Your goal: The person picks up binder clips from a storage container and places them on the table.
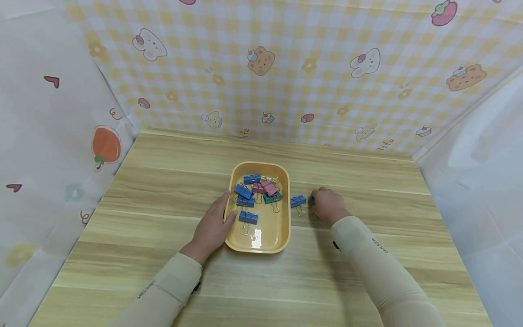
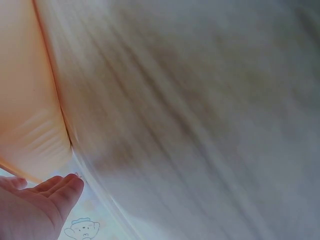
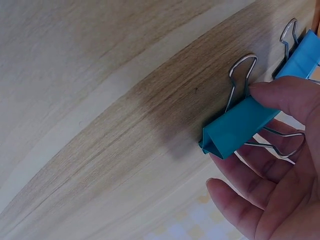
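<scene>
A yellow tray (image 1: 257,247) stands mid-table with several blue, pink and green binder clips inside, among them a blue clip (image 1: 248,217) lying apart from the pile. My left hand (image 1: 212,227) holds the tray's left side, thumb over the rim and fingers along the outer wall. To the right of the tray, my right hand (image 1: 328,205) pinches a teal-green binder clip (image 3: 240,126) between thumb and fingers, low over the table. Its wire handles stick out on both sides. Between that hand and the tray lies a blue binder clip (image 1: 298,201) on the table.
The wood-grain table (image 1: 171,181) meets a yellow checked cloth (image 1: 286,91) at the back. White patterned sheets hang at the left (image 1: 49,136) and right sides. Light reflects off the tray's bare front floor.
</scene>
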The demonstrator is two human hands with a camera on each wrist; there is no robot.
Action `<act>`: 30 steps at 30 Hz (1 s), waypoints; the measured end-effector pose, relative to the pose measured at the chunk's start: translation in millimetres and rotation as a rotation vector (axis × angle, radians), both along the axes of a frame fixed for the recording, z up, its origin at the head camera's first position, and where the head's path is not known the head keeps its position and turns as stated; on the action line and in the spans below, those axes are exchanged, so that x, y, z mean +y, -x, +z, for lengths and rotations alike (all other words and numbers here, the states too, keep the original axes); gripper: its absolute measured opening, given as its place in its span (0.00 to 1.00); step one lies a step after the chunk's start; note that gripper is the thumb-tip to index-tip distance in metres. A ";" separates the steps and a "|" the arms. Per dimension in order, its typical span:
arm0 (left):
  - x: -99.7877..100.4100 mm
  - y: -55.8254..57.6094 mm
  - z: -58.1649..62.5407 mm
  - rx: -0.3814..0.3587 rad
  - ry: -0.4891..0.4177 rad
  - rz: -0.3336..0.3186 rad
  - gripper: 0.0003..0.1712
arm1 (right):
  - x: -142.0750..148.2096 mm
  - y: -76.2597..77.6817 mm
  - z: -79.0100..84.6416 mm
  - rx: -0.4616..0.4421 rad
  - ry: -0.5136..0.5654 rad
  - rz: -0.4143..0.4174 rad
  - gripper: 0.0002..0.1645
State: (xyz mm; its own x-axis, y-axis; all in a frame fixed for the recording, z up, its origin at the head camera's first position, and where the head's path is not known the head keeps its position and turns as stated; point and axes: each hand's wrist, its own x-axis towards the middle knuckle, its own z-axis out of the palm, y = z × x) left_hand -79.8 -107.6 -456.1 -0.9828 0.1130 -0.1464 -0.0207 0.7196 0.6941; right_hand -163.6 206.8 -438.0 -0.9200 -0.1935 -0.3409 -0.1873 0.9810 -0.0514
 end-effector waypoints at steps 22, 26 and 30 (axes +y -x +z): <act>-0.1 -0.3 -0.5 0.005 0.003 0.004 0.39 | -2.6 -5.7 9.0 0.020 0.027 -0.018 0.19; -0.1 -0.5 -0.4 0.005 0.001 0.007 0.39 | -4.0 -6.9 14.0 0.023 0.050 -0.026 0.22; -0.2 -0.6 -0.3 0.005 0.003 0.005 0.39 | -4.9 -8.4 19.1 0.035 0.069 -0.028 0.26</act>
State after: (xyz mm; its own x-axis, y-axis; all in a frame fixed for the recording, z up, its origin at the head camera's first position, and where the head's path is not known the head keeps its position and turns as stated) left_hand -79.2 -107.7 -456.4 -0.9841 0.1073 -0.1413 -0.0208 0.7213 0.6923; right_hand -155.2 201.9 -418.9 -0.9365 -0.1890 -0.2953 -0.1622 0.9803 -0.1128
